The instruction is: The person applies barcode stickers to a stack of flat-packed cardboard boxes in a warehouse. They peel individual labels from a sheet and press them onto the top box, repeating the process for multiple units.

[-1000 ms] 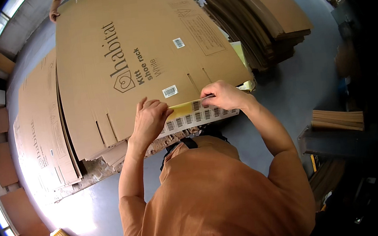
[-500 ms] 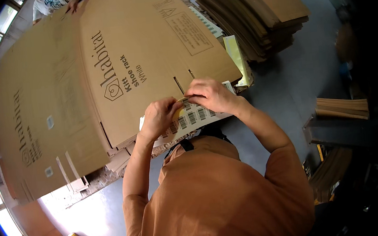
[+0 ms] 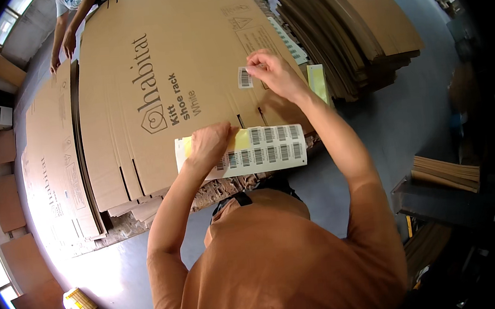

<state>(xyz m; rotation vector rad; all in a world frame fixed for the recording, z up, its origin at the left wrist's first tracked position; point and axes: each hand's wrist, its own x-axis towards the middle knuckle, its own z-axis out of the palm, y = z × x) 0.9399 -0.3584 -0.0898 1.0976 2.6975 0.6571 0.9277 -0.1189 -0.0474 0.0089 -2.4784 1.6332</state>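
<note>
A flat printed cardboard box (image 3: 205, 59) lies on top of a stack in front of me. My left hand (image 3: 210, 143) is closed on the upper left part of a white sheet of barcode labels (image 3: 283, 162), which spans the near edge of the box. A yellow backing strip shows beside those fingers, where labels are gone. Farther up and to the right, my right hand (image 3: 275, 74) pinches a single barcode sticker (image 3: 245, 79) at its right side, over the printed face. Whether the sticker touches the cardboard I cannot tell.
At the far left, another person's hands (image 3: 65, 50) touch a second flat cardboard box (image 3: 50, 164). A tall stack of cardboard (image 3: 348, 36) rises at the upper right. A yellow-green sheet (image 3: 317, 82) lies between the stacks. More cardboard pieces (image 3: 446, 171) sit at the right.
My right hand has moved up and away from the label sheet with one sticker. The sheet now lies flatter under my left hand. The left-hand box has shifted left, away from the stack.
</note>
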